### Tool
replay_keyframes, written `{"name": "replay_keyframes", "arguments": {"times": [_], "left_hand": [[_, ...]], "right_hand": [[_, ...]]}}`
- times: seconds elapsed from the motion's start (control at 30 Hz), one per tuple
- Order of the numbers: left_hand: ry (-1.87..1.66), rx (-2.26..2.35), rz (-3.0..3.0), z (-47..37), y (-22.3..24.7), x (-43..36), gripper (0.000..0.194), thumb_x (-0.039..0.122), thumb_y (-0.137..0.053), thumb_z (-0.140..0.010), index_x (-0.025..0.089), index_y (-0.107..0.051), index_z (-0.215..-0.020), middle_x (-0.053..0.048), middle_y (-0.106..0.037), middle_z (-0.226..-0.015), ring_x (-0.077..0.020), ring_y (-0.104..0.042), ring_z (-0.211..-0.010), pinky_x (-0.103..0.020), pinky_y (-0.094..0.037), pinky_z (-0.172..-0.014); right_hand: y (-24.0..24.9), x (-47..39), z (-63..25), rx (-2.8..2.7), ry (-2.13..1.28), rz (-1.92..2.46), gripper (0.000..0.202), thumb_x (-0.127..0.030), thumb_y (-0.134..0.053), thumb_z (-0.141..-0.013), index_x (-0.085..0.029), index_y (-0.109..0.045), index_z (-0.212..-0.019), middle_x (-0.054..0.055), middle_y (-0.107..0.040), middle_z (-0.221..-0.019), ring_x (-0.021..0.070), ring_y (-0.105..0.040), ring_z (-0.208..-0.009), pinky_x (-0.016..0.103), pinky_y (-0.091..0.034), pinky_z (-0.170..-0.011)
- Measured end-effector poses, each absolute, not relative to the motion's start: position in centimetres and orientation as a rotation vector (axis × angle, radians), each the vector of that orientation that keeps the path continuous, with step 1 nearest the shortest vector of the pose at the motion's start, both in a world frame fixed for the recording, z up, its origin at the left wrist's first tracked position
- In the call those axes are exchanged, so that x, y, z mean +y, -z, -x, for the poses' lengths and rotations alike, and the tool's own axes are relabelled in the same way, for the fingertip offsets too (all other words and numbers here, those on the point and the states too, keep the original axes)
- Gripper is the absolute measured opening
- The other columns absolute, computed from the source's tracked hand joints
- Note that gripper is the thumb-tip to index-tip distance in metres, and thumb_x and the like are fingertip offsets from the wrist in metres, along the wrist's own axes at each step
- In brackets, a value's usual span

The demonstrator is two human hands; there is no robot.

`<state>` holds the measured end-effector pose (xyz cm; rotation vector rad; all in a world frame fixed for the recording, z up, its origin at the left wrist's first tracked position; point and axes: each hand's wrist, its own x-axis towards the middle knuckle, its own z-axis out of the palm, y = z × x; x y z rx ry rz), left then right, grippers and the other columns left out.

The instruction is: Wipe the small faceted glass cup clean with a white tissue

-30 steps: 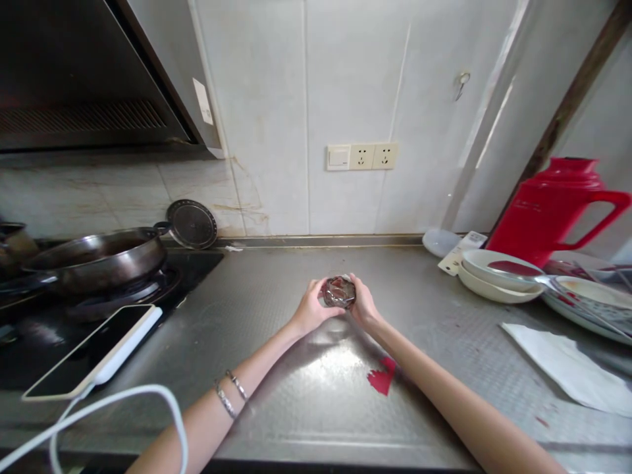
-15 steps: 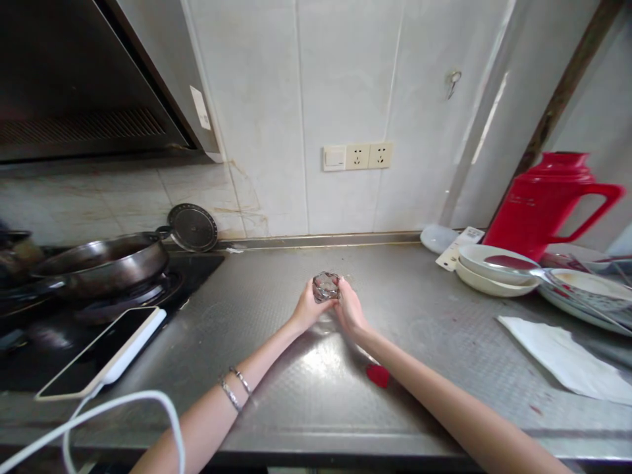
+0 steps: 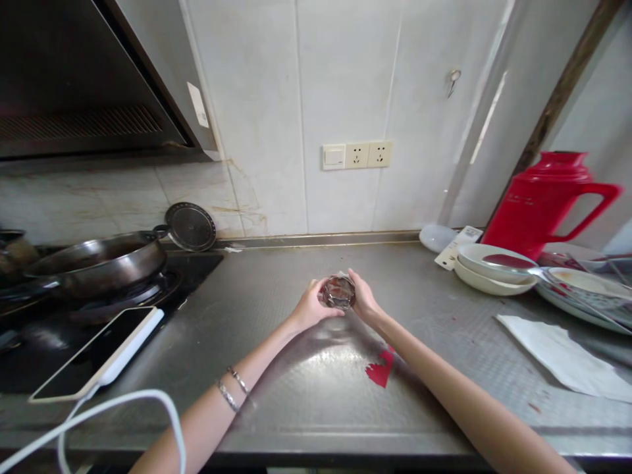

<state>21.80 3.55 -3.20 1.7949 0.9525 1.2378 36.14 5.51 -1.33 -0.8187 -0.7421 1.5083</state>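
Between my two hands, above the middle of the steel counter, is a clear glass (image 3: 338,293) with a patterned wall. Its round mouth faces toward me. My left hand (image 3: 314,307) curls around the left and near side of it, thumb and fingers closed. My right hand (image 3: 364,297) presses against the right side, with its fingertips partly hidden behind the glass. Beside my right forearm, a jagged-edged red piece (image 3: 379,370), perhaps paper, lies flat on the counter.
On the left, a pan (image 3: 99,260) stands on the black stove, with a phone (image 3: 93,359) on a white cable in front. To the right are a red thermos jug (image 3: 538,204), stacked white bowls (image 3: 494,284), several dishes and a white napkin (image 3: 563,355).
The glass has shifted slightly right and toward me, showing more of its mouth. My right hand and forearm have moved right, uncovering more of the red piece.
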Motion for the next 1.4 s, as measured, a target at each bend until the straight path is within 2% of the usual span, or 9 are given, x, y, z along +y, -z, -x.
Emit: {"name": "replay_keyframes", "arguments": {"times": [0.13, 0.33, 0.47, 0.6, 0.77, 0.87, 0.97, 1.17, 1.4], "left_hand": [[-1.2, 0.891, -1.796, -21.7, 3.6, 3.7, 0.094, 0.025, -0.089, -0.049, 0.016, -0.045, -0.132, -0.014, -0.059, -0.122, -0.027, -0.058, -0.113, -0.044, -0.044, -0.102], [-1.283, 1.103, -1.718, -21.8, 3.1, 3.4, 0.072, 0.026, -0.085, -0.055, 0.016, -0.05, -0.117, -0.011, -0.067, -0.11, -0.024, -0.064, -0.102, -0.04, -0.049, -0.094], [-1.373, 1.246, -1.747, -21.9, 3.2, 3.6, 0.082, 0.026, -0.086, -0.053, 0.016, -0.042, -0.122, -0.013, -0.064, -0.114, -0.0257, -0.063, -0.105, -0.043, -0.047, -0.095], [-1.306, 1.13, -1.816, -22.2, 3.8, 3.3, 0.093, 0.025, -0.084, -0.057, 0.014, -0.032, -0.133, -0.018, -0.057, -0.126, -0.0285, -0.056, -0.117, -0.047, -0.041, -0.103], [-1.247, 0.896, -1.8, -22.6, 3.5, 3.0, 0.065, 0.025, -0.068, -0.077, 0.017, -0.04, -0.134, -0.016, -0.055, -0.131, -0.0259, -0.055, -0.119, -0.047, -0.041, -0.105], [-1.297, 0.94, -1.744, -22.4, 3.1, 3.2, 0.072, 0.025, -0.077, -0.067, 0.016, -0.045, -0.131, -0.015, -0.056, -0.125, -0.0268, -0.058, -0.112, -0.046, -0.047, -0.098], [-1.278, 0.988, -1.777, -22.0, 2.7, 3.4, 0.081, 0.027, -0.085, -0.055, 0.015, -0.051, -0.127, -0.015, -0.056, -0.121, -0.0283, -0.058, -0.11, -0.044, -0.049, -0.095], [-1.165, 0.982, -1.877, -21.8, 1.8, 2.8, 0.074, 0.028, -0.084, -0.057, 0.014, -0.054, -0.123, -0.013, -0.063, -0.118, -0.0267, -0.06, -0.109, -0.042, -0.045, -0.098], [-1.186, 1.074, -1.971, -21.9, 0.7, 1.9, 0.069, 0.032, -0.083, -0.059, 0.018, -0.056, -0.121, -0.01, -0.067, -0.113, -0.0269, -0.061, -0.107, -0.041, -0.045, -0.098]], "right_hand": [[1.5, 5.2, -35.7, -0.757, -1.573, 0.852, 0.032, -0.044, -0.056, -0.082, -0.015, -0.067, -0.071, 0.006, -0.071, -0.062, 0.0217, -0.07, -0.068, 0.031, -0.056, -0.065], [1.0, 4.1, -34.1, -0.712, -1.585, 0.73, 0.034, -0.045, -0.049, -0.087, -0.019, -0.066, -0.073, 0.004, -0.072, -0.069, 0.021, -0.07, -0.083, 0.031, -0.055, -0.075], [1.2, 3.6, -33.2, -0.737, -1.595, 0.689, 0.032, -0.044, -0.047, -0.088, -0.02, -0.066, -0.077, 0.004, -0.073, -0.073, 0.0207, -0.069, -0.089, 0.031, -0.054, -0.078], [2.0, 4.6, -34.0, -0.674, -1.555, 0.777, 0.033, -0.044, -0.048, -0.087, -0.02, -0.065, -0.074, 0.003, -0.072, -0.067, 0.0209, -0.069, -0.083, 0.031, -0.055, -0.076], [1.9, 6.1, -36.3, -0.668, -1.507, 0.8, 0.028, -0.038, -0.05, -0.086, -0.018, -0.066, -0.074, 0.004, -0.072, -0.066, 0.0197, -0.069, -0.067, 0.031, -0.056, -0.068], [1.4, 5.9, -36.9, -0.709, -1.545, 0.784, 0.024, -0.032, -0.05, -0.087, -0.018, -0.069, -0.089, 0.003, -0.072, -0.068, 0.0181, -0.068, -0.061, 0.03, -0.055, -0.063], [1.0, 5.4, -36.8, -0.767, -1.641, 0.754, 0.029, -0.035, -0.049, -0.088, -0.017, -0.069, -0.1, 0.004, -0.073, -0.07, 0.0185, -0.068, -0.062, 0.03, -0.055, -0.063], [0.8, 5.0, -36.3, -0.729, -1.704, 0.778, 0.044, -0.042, -0.041, -0.092, -0.011, -0.071, -0.085, 0.011, -0.073, -0.072, 0.022, -0.07, -0.07, 0.034, -0.056, -0.07], [0.8, 4.9, -35.7, -0.632, -1.598, 0.821, 0.043, -0.045, -0.04, -0.091, -0.015, -0.069, -0.081, 0.008, -0.072, -0.066, 0.0233, -0.07, -0.076, 0.034, -0.056, -0.072]]}}
